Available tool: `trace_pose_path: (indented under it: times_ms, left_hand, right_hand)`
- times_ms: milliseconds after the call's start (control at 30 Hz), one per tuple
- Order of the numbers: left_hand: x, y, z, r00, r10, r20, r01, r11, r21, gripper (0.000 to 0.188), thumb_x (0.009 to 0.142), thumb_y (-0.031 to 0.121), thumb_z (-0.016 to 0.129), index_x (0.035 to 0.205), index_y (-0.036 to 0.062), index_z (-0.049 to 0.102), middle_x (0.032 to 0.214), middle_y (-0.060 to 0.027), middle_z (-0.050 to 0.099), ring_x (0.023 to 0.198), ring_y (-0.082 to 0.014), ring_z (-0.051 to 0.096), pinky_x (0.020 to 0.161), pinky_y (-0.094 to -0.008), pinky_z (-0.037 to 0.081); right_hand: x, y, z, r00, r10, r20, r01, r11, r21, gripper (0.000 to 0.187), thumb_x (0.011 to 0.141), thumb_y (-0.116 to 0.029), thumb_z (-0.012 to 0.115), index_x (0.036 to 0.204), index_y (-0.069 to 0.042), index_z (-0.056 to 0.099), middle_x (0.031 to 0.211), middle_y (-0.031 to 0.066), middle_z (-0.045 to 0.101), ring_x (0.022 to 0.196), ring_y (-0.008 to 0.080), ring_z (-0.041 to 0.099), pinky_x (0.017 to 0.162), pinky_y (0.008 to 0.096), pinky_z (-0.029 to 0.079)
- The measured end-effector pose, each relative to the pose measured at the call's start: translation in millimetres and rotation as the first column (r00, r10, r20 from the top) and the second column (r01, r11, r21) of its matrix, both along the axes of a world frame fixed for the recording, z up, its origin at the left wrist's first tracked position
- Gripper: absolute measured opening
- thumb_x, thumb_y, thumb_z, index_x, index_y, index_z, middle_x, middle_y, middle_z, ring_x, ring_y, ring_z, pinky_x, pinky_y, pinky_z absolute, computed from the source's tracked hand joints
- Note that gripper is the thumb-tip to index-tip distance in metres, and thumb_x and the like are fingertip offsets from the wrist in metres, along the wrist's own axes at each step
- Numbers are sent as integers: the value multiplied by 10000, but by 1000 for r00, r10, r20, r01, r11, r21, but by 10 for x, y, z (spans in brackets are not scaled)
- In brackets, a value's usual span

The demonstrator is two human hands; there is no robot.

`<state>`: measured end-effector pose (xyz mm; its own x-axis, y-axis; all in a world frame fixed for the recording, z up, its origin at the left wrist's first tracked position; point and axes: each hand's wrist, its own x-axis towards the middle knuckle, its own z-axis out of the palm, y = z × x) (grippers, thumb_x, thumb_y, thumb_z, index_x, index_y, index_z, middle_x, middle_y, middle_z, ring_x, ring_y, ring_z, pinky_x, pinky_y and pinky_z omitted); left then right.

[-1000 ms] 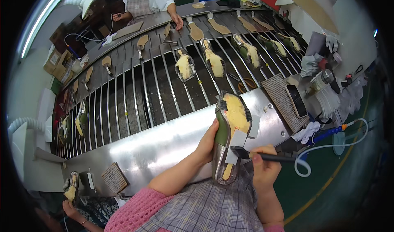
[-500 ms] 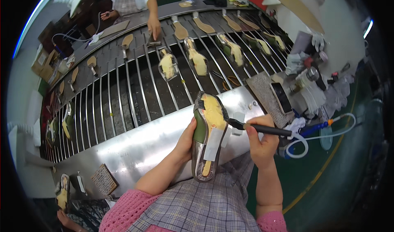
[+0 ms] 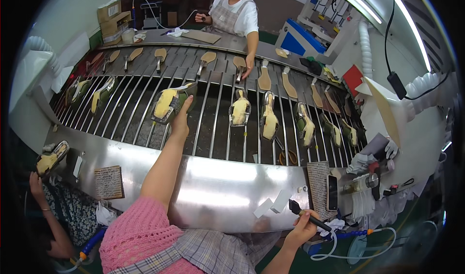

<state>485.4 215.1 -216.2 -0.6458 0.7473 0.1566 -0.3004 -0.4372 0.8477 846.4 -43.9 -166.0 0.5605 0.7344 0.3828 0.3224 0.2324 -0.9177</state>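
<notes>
My left hand point(image 3: 181, 118) reaches out over the metal rods, closed round a shoe upper on a last point(image 3: 167, 104). Its pale yellow underside faces up, with dark edges and a green side. Whether the shoe rests on the rods I cannot tell. Low at the right, my right hand point(image 3: 301, 229) grips a black-handled brush point(image 3: 315, 220) by its handle; a white hose trails from the handle's end. The dark brush tip points up and left, near two white pieces point(image 3: 280, 202) on the steel ledge point(image 3: 213, 182).
More lasted shoes point(image 3: 240, 110) lie along the rod rack point(image 3: 196, 124), with tan soles point(image 3: 264, 78) beyond. Across it a person point(image 3: 237, 17) touches a sole piece. At the lower left another person's hand point(image 3: 37, 187) is by a shoe point(image 3: 52, 158). A phone point(image 3: 332, 192) lies right.
My left hand has carried the shoe away from my body, forward and left over the rods. My right hand has lowered with the brush, off the shoe. The view has shifted too.
</notes>
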Motion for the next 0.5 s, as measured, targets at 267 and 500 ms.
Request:
trace_pose_path:
  times_ms: [267, 500]
  left_hand:
    - [76, 642, -832, 970, -178, 168, 210, 957, -201, 449, 845, 121, 666, 1217, -55, 487, 1057, -117, 627, 946, -206, 635, 806, -285, 510]
    - [1804, 414, -417, -80, -329, -941, 428, 841, -331, 844, 723, 143, 729, 1452, 108, 306, 1501, -174, 275, 1416, -387, 192, 1147, -495, 202]
  right_hand:
    - [85, 50, -104, 998, 31, -47, -31, 1000, 4, 165, 958, -164, 540, 925, -2, 543, 779, 41, 566, 531, 47, 418, 481, 193, 313]
    - [81, 55, -125, 999, 13, -33, -15, 999, -47, 161, 963, -167, 542, 919, -12, 539, 768, 49, 575, 532, 52, 443, 481, 186, 339]
